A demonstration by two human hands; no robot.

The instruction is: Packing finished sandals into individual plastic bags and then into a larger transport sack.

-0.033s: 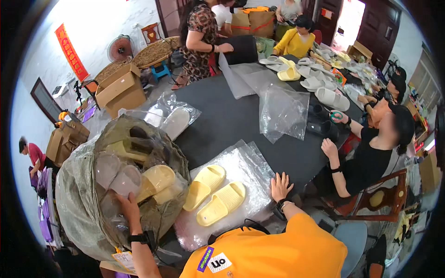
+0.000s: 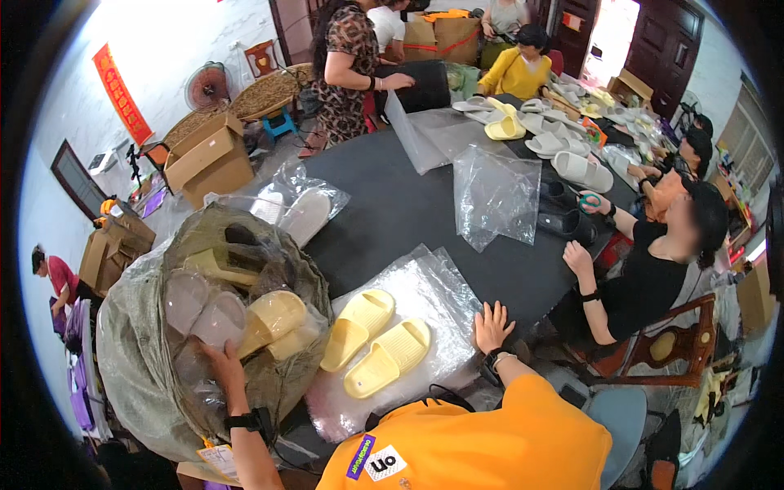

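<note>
My left hand (image 2: 226,369) reaches into a large woven sack (image 2: 135,351) on the left. Its fingers close on the lower end of a pair of greyish slippers (image 2: 219,317) in clear plastic; the fingertips are partly hidden. Beside that pair in the sack lie bagged yellow slippers (image 2: 276,317). On a stack of clear plastic bags (image 2: 445,306) in front of me rest two loose yellow slippers (image 2: 388,358), side by side. My right hand (image 2: 492,327) lies flat with fingers spread at the right edge of this stack, holding nothing.
Bagged white slippers (image 2: 306,216) lie behind the sack on the dark table (image 2: 392,216). More clear bags (image 2: 496,196) and many pale slippers (image 2: 581,170) spread farther back. At right a seated co-worker (image 2: 653,273) holds green-handled scissors (image 2: 590,201) near black slippers (image 2: 563,220).
</note>
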